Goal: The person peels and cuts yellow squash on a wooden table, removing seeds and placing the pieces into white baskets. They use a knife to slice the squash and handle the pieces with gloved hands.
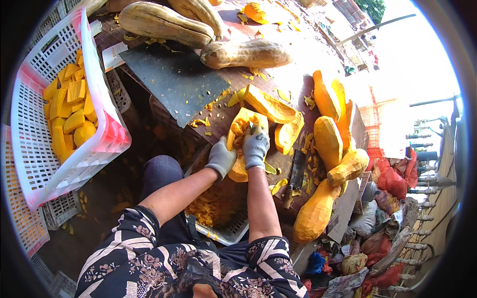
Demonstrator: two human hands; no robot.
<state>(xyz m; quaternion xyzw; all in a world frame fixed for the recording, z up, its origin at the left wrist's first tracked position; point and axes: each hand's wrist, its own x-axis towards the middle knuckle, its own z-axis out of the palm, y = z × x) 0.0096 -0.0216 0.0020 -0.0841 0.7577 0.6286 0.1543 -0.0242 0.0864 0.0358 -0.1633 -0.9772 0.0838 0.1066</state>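
Note:
A peeled, split squash half (242, 119) lies at the table edge, its hollow side up with stringy pulp showing. My left hand (222, 158), in a grey knitted glove, grips its near left side. My right hand (256, 146), gloved too, is closed at the hollow around a small metal tool (250, 126), mostly hidden by the fingers. Just right of the hands are two more cut squash pieces, a long one (270, 104) and a shorter one (287, 134). Below the hands, a crate (238, 229) holds scooped pulp (208, 212).
A cleaver (297, 173) lies on the wooden table (275, 201), right of my hands. Several peeled squashes (328, 141) are piled farther right; unpeeled ones (246, 54) lie at the back. At left, a white-and-red plastic basket (108, 108) holds squash chunks (70, 108). A dark sheet (175, 82) covers the table's left corner.

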